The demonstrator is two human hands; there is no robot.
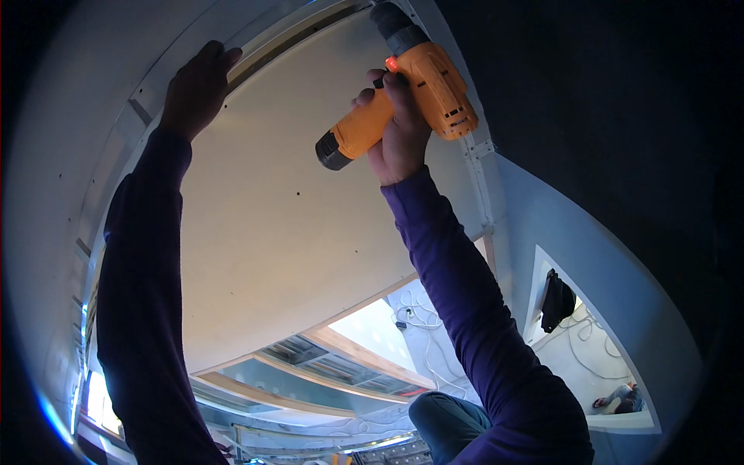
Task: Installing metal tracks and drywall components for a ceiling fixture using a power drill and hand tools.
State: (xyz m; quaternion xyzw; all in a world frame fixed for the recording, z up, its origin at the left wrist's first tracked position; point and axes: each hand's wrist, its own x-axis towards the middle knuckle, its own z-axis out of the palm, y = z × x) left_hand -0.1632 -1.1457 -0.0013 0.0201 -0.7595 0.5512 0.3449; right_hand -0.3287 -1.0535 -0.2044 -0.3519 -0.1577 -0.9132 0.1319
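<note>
My right hand [401, 128] is wrapped round the grip of an orange and black cordless drill [438, 89], its fingers at the trigger. A small red light glows on the drill's side. The black chuck points up to the far edge of a large pale panel [302, 201], by a metal frame strip; the tip is cut off by the picture's upper rim. At the far left my left hand [198, 91] is bent over the panel's edge, beside a narrow gap along the frame. Its fingers are dark and partly hidden.
A pale wall [604, 232] on the right has a rectangular opening with a dark cloth [557, 301] hanging in it. Through it show loose cables and part of a person [620, 399]. Wooden strips [364, 356] and metal framing lie beyond the panel. My knee [446, 422] is low down.
</note>
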